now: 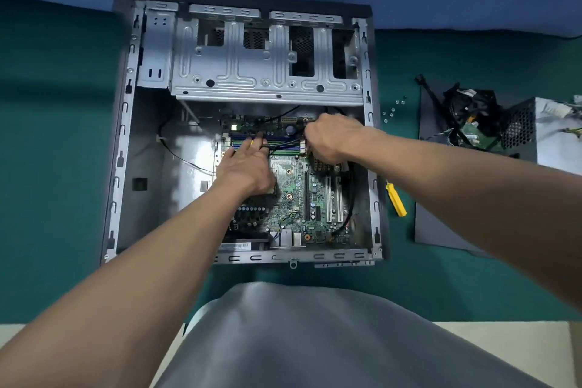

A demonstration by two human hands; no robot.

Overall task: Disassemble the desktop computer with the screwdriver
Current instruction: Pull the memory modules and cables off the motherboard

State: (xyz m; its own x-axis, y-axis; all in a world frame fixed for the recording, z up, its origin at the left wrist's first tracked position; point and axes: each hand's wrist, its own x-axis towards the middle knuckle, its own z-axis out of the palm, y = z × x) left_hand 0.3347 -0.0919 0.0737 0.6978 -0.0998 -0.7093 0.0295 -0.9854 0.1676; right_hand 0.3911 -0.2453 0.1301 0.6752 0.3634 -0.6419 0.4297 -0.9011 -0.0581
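Observation:
An open desktop case (126, 142) lies flat on a green mat, its green motherboard (296, 198) exposed below a metal drive cage (264, 66). My left hand (248, 167) rests on the board near the memory slots, fingers extended over the black cables (283, 143). At the board's upper right corner, my right hand (330, 138) is curled around something hidden under its fingers. A yellow-handled screwdriver (396, 200) lies outside the case to the right, held by neither hand.
Several loose screws (392, 110) sit on the green mat (47, 167) right of the case. A removed power supply (548, 132) with a cable bundle (472, 110) rests on a dark side panel (441, 230) at far right.

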